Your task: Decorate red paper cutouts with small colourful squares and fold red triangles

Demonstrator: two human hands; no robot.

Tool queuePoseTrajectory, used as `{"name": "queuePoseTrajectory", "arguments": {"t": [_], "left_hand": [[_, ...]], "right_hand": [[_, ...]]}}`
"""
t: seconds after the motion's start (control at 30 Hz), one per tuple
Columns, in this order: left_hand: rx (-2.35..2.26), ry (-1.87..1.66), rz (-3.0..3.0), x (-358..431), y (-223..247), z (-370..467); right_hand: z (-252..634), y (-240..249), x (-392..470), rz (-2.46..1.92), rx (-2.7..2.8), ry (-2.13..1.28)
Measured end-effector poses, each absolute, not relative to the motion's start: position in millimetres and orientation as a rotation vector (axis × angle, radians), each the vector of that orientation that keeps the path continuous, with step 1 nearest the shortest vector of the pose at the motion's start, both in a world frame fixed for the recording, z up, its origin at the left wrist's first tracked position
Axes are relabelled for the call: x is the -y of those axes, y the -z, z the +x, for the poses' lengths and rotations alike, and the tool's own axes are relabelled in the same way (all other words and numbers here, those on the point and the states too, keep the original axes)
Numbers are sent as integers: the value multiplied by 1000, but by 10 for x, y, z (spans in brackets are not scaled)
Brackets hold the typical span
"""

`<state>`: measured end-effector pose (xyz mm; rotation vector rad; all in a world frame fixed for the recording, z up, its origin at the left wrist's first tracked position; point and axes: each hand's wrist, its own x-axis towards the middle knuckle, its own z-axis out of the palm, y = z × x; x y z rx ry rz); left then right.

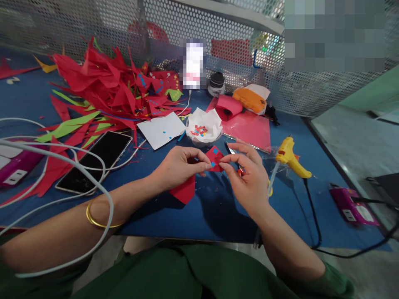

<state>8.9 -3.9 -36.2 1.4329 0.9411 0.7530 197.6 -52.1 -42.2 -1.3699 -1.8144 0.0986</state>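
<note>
Though unreadable, screen [193, 62] beyond pinched red paper [217, 158].

Site reads as a small craft workshop. Evidence: blue worktable [174, 222] heaped with cut red and green pieces [90, 79], plus a yellow glue gun [293, 160] and a lined bowl [204, 144] of tiny coloured squares [198, 131]. Perforated mesh [93, 25] behind; purple power strip [353, 205] at right.
</note>
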Motion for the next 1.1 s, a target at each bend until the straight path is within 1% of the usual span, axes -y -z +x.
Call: {"name": "queuePoseTrajectory", "arguments": {"t": [0.17,0.47,0.97,1.1], "left_hand": [[-915,-752,1424,57,356,90],[-888,-740,1424,56,363,92],[-884,-738,1439,62,365,108],[-897,-735,1458,55,360,98]], "right_hand": [[1958,440,524,-1388,1776,-227],[1939,429,545,-1366,1805,-232],[1877,430,565,-1387,1734,-378],[1895,403,564,-1399,1685,-465]]}}
